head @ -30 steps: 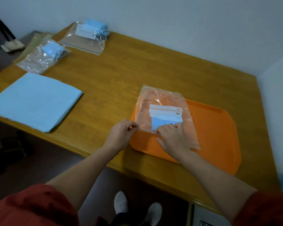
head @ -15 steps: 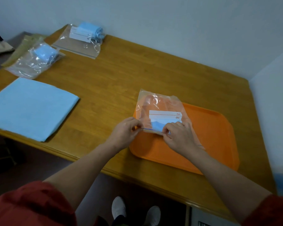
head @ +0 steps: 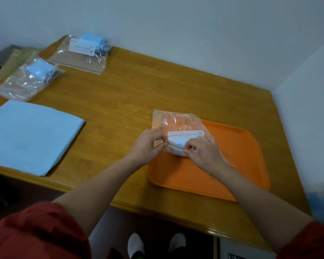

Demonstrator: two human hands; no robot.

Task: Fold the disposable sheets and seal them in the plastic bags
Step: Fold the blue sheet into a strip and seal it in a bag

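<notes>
Head: left hand [head: 148,145], right hand [head: 204,152] pinch bag [head: 177,122] seal.

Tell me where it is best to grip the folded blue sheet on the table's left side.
Probably its right edge, coming from the right: the folded blue sheet lies flat on the table, and that thick edge casts a shadow, so fingers could slide under.
</notes>
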